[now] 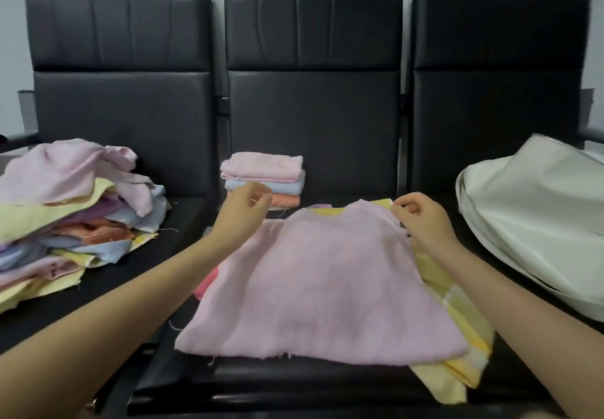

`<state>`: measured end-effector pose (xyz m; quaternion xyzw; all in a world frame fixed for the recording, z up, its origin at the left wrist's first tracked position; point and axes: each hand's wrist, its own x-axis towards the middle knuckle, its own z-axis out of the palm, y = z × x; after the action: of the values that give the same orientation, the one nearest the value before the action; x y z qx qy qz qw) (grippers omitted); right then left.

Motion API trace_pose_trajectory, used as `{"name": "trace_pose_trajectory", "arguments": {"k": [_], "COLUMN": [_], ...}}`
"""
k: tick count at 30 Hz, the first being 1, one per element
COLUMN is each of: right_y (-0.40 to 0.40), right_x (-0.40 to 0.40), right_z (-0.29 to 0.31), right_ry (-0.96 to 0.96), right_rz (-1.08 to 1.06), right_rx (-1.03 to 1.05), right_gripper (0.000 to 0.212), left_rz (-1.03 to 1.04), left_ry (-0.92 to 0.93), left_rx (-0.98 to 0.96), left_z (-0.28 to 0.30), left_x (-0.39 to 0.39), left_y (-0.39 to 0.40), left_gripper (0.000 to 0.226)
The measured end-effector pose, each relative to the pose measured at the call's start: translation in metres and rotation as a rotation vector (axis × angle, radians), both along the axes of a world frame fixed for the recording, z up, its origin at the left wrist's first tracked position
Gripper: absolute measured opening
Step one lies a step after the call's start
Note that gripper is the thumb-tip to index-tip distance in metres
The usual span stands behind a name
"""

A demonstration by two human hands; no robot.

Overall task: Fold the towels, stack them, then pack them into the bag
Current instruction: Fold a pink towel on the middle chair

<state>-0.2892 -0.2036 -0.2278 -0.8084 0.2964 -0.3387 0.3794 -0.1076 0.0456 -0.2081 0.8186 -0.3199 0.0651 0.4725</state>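
A pink towel point(323, 284) lies spread flat on the middle black seat, on top of a yellow checked towel point(457, 307). My right hand point(421, 219) pinches the pink towel's far right corner. Over its far left corner is my left hand point(246, 212), fingers loosely curled, with no cloth visible between them. Behind the hands stands a stack of three folded towels point(263, 178): pink on top, light blue, then orange. A heap of unfolded towels point(72, 215) in pink, yellow, purple, blue and orange covers the left seat. The white bag point(536, 222) lies on the right seat.
Three black padded seats with tall backrests point(313, 91) stand in a row against a grey wall. A bright pink cloth edge point(206, 284) peeks from under the spread towel's left side. The middle seat's front edge point(261, 386) is close to me.
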Motion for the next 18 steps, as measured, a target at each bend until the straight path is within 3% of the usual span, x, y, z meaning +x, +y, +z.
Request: {"name": "trace_pose_trajectory", "arguments": {"k": [1,4,7,9,11,14,18], "right_y": [0.017,0.061,0.095,0.111,0.123,0.128,0.134], "right_x": [-0.009,-0.038,-0.067,-0.077,-0.082,-0.080,-0.074], "right_z": [0.003,0.009,0.013,0.007,-0.004,-0.015,-0.014], "right_ry": [-0.032,0.027,0.224,0.364,0.526,0.639,0.609], "right_rz": [0.063,0.285,0.505,0.633,0.733,0.732,0.716], "right_rx": [0.005,-0.106,-0.240,-0.211,-0.248,-0.497,-0.621], "right_gripper": [0.007,0.018,0.022,0.019,0.020,0.032,0.009], "left_rz": [-0.047,-0.247,-0.458,-0.539,-0.563,-0.567,-0.552], "left_ry": [-0.061,-0.271,-0.439,-0.524,-0.482,-0.409,-0.439], "left_rx": [-0.017,0.071,0.359,0.583,0.684,0.639,0.668], "left_z": [0.002,-0.002,-0.017,-0.036,-0.052,-0.062,-0.061], "left_x": [-0.021,-0.070,-0.096,-0.100,-0.098,-0.096,-0.096], "left_y": [0.006,0.031,0.058,0.068,0.075,0.080,0.078], "left_gripper": [0.014,0.014,0.030,0.038,0.039,0.025,0.048]}}
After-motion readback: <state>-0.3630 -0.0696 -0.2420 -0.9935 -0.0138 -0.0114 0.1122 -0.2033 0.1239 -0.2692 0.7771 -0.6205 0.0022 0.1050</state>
